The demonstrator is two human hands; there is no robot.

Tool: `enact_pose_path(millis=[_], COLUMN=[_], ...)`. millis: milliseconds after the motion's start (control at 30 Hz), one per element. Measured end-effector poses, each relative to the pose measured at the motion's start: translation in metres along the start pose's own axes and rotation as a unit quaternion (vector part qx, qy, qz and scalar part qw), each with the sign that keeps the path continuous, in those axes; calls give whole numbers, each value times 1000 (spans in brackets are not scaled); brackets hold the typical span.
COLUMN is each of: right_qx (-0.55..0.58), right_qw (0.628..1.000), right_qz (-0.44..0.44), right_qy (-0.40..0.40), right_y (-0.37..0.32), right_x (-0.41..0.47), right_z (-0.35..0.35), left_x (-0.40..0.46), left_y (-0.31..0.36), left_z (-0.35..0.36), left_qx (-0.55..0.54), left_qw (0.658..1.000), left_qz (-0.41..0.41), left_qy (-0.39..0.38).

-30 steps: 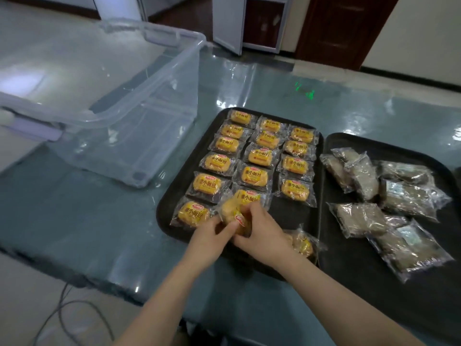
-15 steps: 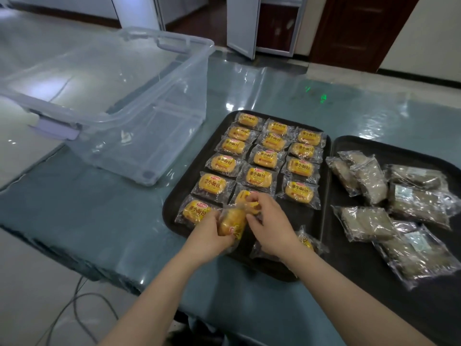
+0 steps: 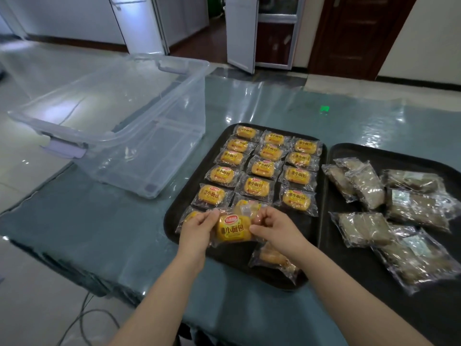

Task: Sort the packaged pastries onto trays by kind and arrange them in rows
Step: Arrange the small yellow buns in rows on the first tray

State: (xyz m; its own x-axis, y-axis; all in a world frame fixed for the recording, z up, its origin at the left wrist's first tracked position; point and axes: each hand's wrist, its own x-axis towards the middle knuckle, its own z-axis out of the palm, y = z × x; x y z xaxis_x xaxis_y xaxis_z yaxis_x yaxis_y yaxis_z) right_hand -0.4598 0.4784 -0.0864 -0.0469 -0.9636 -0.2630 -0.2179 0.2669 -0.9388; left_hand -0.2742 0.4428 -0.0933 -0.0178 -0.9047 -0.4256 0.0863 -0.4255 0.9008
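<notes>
Both hands hold one yellow packaged bun (image 3: 233, 229) face up, just above the near end of the left black tray (image 3: 174, 216). My left hand (image 3: 198, 228) grips its left edge and my right hand (image 3: 274, 227) pinches its right edge. Behind it, several yellow buns (image 3: 259, 168) lie in three rows on that tray. Another yellow bun (image 3: 273, 259) lies loose near the tray's front, partly under my right wrist. The right black tray (image 3: 349, 268) carries several brown pastries (image 3: 364, 227) in clear wrappers, loosely spread.
A large clear plastic bin (image 3: 139, 136) stands to the left of the trays on the grey-green table (image 3: 99, 228). The table's front edge runs just below my forearms. A cable (image 3: 82, 318) lies on the floor at the lower left.
The bun between my hands has turned from edge-on to label up and sits a little lower and nearer the tray's front. My hands stayed on its two ends.
</notes>
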Motion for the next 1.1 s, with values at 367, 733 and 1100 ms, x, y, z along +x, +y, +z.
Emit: enact_pose_path(millis=[367, 733, 1100], right_qx=[100, -68, -453], right_qw=[989, 989, 886], right_qz=[68, 50, -87], right_qy=[84, 118, 50], right_y=[13, 34, 43], right_x=[-7, 1, 10], right_z=[-5, 14, 35], left_x=[-3, 8, 31], left_y=[-12, -31, -43], left_z=[-3, -17, -40], left_qx=[100, 145, 461], left_qw=[992, 988, 872], left_qz=[27, 44, 156], left_qy=[-75, -24, -57])
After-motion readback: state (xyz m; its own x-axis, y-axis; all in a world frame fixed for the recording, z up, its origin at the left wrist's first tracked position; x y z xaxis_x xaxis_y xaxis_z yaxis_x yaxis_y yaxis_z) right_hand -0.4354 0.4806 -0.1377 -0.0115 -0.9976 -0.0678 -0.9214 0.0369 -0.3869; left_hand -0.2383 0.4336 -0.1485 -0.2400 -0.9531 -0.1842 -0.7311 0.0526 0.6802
